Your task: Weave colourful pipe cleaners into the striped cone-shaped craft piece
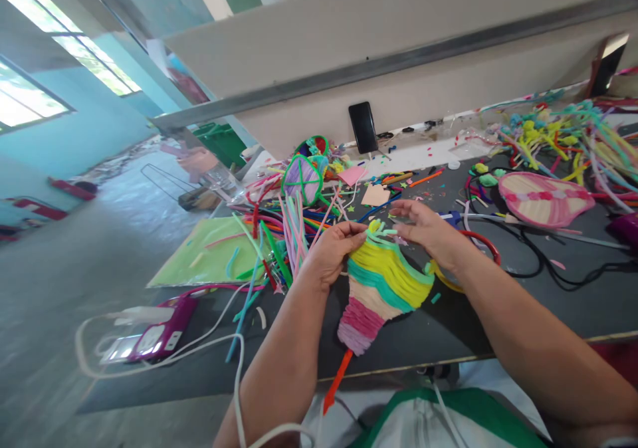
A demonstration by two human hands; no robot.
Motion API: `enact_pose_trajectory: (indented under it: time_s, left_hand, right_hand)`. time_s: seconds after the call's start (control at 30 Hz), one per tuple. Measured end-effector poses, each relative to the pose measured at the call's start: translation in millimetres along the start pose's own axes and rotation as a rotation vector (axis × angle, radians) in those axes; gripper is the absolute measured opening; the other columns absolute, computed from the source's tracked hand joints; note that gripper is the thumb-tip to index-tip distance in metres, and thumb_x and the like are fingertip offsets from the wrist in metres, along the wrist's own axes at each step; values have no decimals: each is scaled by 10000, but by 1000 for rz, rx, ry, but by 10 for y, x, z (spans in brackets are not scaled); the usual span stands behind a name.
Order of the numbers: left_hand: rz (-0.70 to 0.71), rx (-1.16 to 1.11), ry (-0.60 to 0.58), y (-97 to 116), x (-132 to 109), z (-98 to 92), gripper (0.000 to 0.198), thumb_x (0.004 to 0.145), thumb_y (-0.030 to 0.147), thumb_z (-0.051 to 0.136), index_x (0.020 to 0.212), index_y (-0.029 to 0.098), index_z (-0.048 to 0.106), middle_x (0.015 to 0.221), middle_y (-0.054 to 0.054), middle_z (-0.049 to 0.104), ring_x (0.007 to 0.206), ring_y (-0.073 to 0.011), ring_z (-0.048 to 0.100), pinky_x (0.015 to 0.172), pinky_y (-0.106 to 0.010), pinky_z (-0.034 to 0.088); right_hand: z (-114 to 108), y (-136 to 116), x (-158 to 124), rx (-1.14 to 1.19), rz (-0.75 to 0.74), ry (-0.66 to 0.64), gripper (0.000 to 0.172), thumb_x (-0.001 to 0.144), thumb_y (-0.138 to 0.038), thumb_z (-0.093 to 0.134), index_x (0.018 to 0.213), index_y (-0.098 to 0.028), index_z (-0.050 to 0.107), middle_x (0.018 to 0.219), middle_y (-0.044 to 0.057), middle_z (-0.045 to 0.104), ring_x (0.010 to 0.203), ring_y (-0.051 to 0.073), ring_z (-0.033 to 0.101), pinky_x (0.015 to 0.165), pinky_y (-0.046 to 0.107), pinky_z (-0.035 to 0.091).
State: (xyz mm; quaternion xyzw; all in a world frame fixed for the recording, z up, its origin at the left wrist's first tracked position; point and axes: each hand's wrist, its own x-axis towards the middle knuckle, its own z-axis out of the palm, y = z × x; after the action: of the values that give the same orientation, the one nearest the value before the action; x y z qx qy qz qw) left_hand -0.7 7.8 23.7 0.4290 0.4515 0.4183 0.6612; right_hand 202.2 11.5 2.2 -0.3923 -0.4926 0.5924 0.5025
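Observation:
A fan-shaped piece woven from pipe cleaners (381, 285) lies on the dark table (448, 328) in front of me, banded pink, cream, teal and yellow, with an orange handle pointing toward me. My left hand (331, 252) grips its upper left edge, fingers closed on the weave. My right hand (423, 225) rests over the top right edge, fingers stretched toward the light green pipe cleaner ends (381, 230) sticking up at the top.
Loose coloured pipe cleaners (284, 232) are piled at left beside a round woven piece (302, 179) and a green sheet (209, 252). Another pink and cream fan (543, 199) lies at right. A black phone (363, 127) leans on the back board. A purple device (159, 335) with white cables sits near left.

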Motion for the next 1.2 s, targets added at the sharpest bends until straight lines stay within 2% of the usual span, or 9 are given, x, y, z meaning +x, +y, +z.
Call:
enact_pose_trajectory:
  time_s: [0.03,0.1,0.17,0.3,0.4,0.47,0.77,0.97,1.2]
  left_hand:
    - [23,-35,9,8,14,-24,346,587,234,838,871,116,679,756,-52,722,667,-167,680,674,-274,529]
    - [77,-120,43,17,58,-81,331,599,197,825,883,118,675,783,-57,728,697,-171,690,708,-282,540]
    - [135,-223,101,23,109,-126,312,616,154,800,897,122,667,801,-60,733,717,-172,696,727,-285,547]
    - [232,-417,229,54,170,-79,247,666,99,734,897,125,651,827,-61,733,795,-180,701,798,-302,545]
    - [319,-490,254,115,149,55,272,665,101,734,919,134,643,871,-60,729,845,-178,696,852,-315,526]
    - [353,-504,231,153,109,142,302,649,121,755,926,140,639,876,-57,726,847,-181,695,861,-326,521]
    - [264,-578,153,-58,-66,294,289,656,264,766,895,148,650,908,-88,732,930,-255,690,852,-368,528]
    - [89,-703,118,-47,-103,246,238,702,265,675,889,117,664,866,-113,737,898,-278,698,813,-381,545]
    - [150,-677,232,-49,-97,193,118,636,216,678,707,154,606,708,-53,700,788,-239,688,721,-328,531]
  right_hand:
    - [-52,-76,-11,26,-47,5,450,713,-291,710,1123,-238,534,1176,64,571,841,144,625,736,301,531]
    - [-148,-194,-22,103,-230,128,389,750,-301,692,1108,-273,545,1128,24,605,833,132,637,796,304,528]
    - [-190,-238,-16,190,-310,249,370,746,-303,701,1082,-306,546,1090,-2,632,859,140,647,832,311,524]
    - [-42,-163,1,319,-185,247,370,730,-387,700,1060,-318,547,1125,-17,665,987,184,656,814,335,536]
    - [120,-100,-22,352,-85,22,448,812,-553,560,1156,-267,557,1173,54,677,1050,243,651,815,396,545]
    - [157,-85,-47,361,-60,-45,483,823,-591,516,1162,-253,577,1183,69,683,1062,262,653,803,413,551]
    - [159,-71,-115,482,39,68,295,804,-409,632,1062,-272,664,1098,30,727,1059,283,663,880,477,546]
    - [293,-81,-186,457,75,81,429,810,-347,635,1234,-311,583,1004,13,753,989,292,691,845,491,554]
    - [335,-40,-230,412,75,103,541,810,-314,633,1336,-317,508,1028,24,747,982,286,692,835,463,557]
